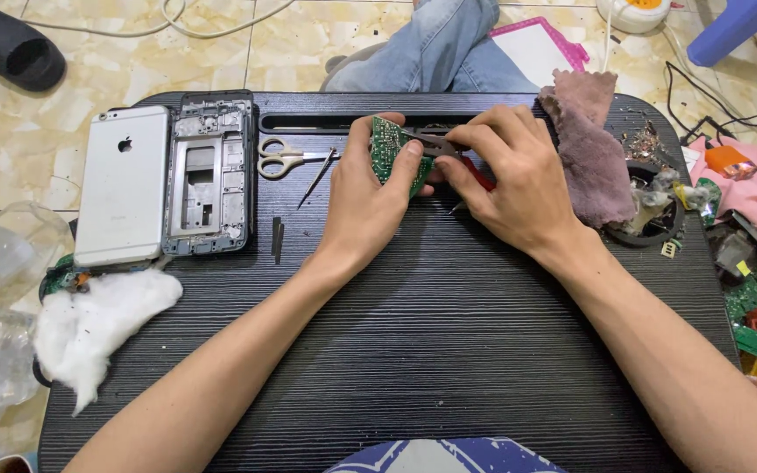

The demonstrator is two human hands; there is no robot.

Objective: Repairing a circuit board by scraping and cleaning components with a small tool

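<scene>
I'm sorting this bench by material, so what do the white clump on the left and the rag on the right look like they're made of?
The white clump looks like cotton wool: matte, fluffy, with wispy torn edges. The rag looks like mauve terry or microfibre cloth: soft nap, limp folds, though the exact fibre can't be told.
</scene>
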